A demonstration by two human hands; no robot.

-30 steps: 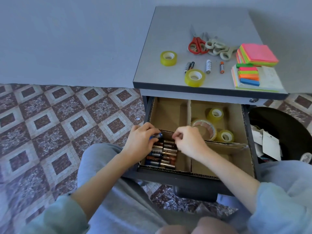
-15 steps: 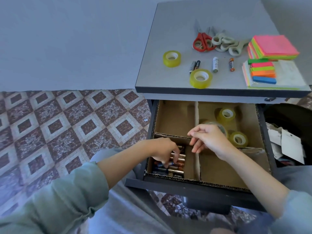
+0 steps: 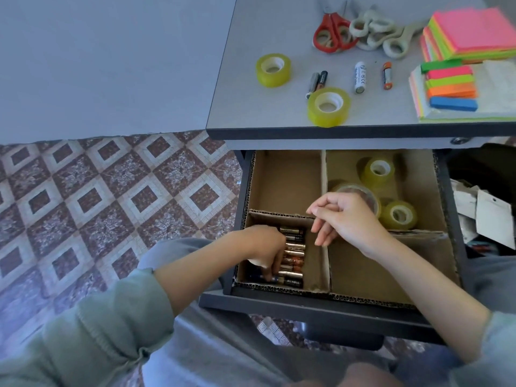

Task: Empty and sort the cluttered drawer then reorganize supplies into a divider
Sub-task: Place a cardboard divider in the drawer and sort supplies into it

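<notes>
L hand (image 3: 265,252): blue battery (image 3: 255,276) pinched, tucked against battery row (image 3: 293,252) under palm to save space; R hand (image 3: 346,219) hung slack alongside, nothing held.

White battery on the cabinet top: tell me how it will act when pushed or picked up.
The white battery lies on its side on the smooth cabinet top, so a sideways push would probably roll it. Its glossy round casing may slip in a loose pinch. It looks rigid.
</notes>
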